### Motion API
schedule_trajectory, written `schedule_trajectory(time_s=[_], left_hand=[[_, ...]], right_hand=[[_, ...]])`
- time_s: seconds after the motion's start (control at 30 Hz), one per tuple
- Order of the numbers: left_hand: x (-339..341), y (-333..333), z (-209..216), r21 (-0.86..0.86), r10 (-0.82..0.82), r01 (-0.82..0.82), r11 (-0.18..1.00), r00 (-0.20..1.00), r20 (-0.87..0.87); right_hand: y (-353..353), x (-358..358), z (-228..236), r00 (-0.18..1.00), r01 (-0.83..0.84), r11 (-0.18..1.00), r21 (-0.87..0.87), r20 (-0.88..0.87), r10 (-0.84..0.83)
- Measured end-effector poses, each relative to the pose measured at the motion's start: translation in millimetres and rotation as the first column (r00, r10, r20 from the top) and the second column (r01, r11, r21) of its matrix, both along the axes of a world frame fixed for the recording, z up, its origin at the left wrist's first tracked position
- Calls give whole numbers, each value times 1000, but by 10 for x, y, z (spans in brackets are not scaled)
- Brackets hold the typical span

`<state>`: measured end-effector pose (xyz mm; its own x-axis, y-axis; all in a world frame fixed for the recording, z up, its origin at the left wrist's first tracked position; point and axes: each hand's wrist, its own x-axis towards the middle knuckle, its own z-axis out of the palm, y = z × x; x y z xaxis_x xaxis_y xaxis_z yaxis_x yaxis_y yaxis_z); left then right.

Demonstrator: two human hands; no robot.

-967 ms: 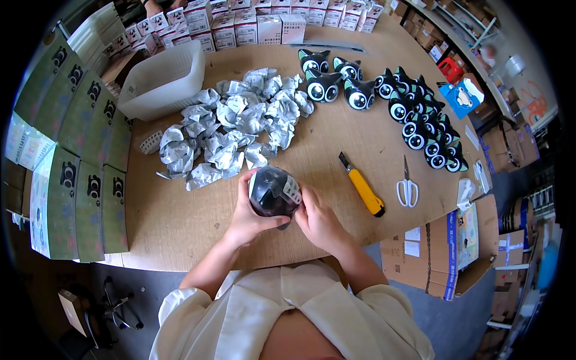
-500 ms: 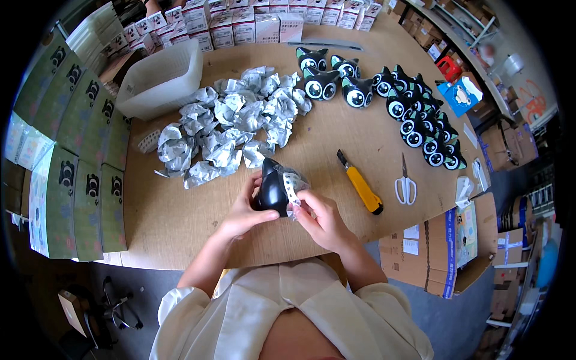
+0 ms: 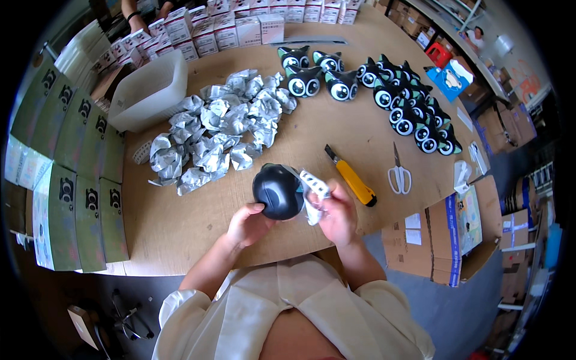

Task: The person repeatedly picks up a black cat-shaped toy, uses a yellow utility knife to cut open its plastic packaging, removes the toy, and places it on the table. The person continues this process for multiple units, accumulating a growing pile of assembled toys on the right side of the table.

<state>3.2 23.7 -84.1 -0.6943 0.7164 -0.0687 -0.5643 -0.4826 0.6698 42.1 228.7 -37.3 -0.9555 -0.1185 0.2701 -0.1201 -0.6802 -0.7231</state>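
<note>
Above the near edge of the wooden table [image 3: 198, 231], the left hand [image 3: 246, 225] cups a shiny black cat head [image 3: 277, 192] from the lower left, its thumb on the near side and its other fingers mostly hidden underneath. The right hand [image 3: 338, 215], slightly blurred, is pinched closed on a crumpled clear wrapper [image 3: 313, 210] with a white strip [image 3: 315, 183] on it. The wrapper lies between the cat head and the right hand, at the head's right side; whether the two touch throughout, I cannot tell. The strip's long axis slopes from upper left down to the right, toward the right fingers, so the right hand is much the nearer to it. The cat head is nearly round, with no clear long axis.

Just beyond the right hand lies a yellow cutter [image 3: 355, 183], blade pointing away and leftward, then white-handled scissors [image 3: 399, 177]. Ahead and to the left is a heap of crumpled silver paper [image 3: 231, 120], with a pale plastic bin [image 3: 147, 90] behind it. Four big-eyed cat heads [image 3: 303, 83] stand farther ahead, and a tighter cluster [image 3: 408, 99] stands to their right.
</note>
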Motion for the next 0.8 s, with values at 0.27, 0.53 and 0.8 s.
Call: schedule_trajectory(time_s=[0.27,0.53,0.8], left_hand=[[-86,236,76,35,-3,-5,999,973,231],[-293,339,140,268,-119,1,964,897,425],[-217,625,254,218,-134,62,974,934,331]], right_hand=[[666,205,-252,931,361,769,528,-257,-261],[3211,1070,-261,-317,379,-889,256,-867,-384],[5021,2023,-1300,6,-335,-594,732,-628,-778]])
